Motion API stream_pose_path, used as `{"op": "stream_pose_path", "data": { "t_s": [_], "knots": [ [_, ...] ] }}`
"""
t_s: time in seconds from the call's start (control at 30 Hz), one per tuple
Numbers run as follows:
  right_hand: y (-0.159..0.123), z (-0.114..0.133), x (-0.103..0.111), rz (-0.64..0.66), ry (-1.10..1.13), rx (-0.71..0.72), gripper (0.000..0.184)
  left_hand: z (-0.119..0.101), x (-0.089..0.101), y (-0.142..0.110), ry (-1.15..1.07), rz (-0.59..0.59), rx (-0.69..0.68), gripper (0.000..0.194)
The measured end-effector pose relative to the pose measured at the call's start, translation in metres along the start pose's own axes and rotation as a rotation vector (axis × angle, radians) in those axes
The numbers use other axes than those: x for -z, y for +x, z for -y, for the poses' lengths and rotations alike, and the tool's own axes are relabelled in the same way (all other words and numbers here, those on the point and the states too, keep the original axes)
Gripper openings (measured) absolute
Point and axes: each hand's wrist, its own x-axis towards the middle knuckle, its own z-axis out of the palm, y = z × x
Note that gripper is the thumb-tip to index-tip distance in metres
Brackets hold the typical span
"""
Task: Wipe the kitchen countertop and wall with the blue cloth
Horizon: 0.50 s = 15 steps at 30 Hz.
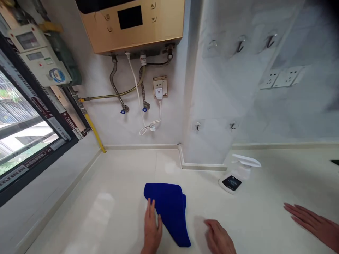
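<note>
White countertop (124, 208), folded blue cloth (171, 211) on top

Light fingertip pressure should keep the cloth from bunching. Left hand (153, 229): fingers straight, thumb apart, gripping nothing, tips over the cloth's left edge. Right hand (218, 237): half-curled, clear of its right side; whether empty, I cannot tell.

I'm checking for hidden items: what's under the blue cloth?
The pale countertop surrounds the blue cloth, with the left hand at its left edge. Anything directly beneath is covered, so I can't tell.

Kitchen: water heater (136, 33), gas meter (39, 58)
</note>
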Motion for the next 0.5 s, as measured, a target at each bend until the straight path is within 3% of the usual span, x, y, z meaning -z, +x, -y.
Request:
{"op": "stream_pose_path", "data": {
  "t_s": [0.1, 0.27, 0.37, 0.5],
  "knots": [
    [0.025, 0.03, -0.02, 0.034, 0.037, 0.059, 0.037, 0.042, 0.045, -0.012, 0.149, -0.147, 0.178, 0.063],
    [0.072, 0.09, -0.063, 0.195, -0.035, 0.221, 0.052, 0.101, 0.109, -0.043, 0.493, -0.242, 0.52, 0.067],
    [0.094, 0.114, -0.088, 0.333, -0.137, 0.327, 0.061, 0.114, 0.123, -0.059, 0.611, -0.245, 0.642, 0.069],
    [0.103, 0.119, -0.111, 0.478, -0.193, 0.325, 0.059, 0.109, 0.121, -0.065, 0.722, -0.197, 0.676, 0.066]
  ]
}}
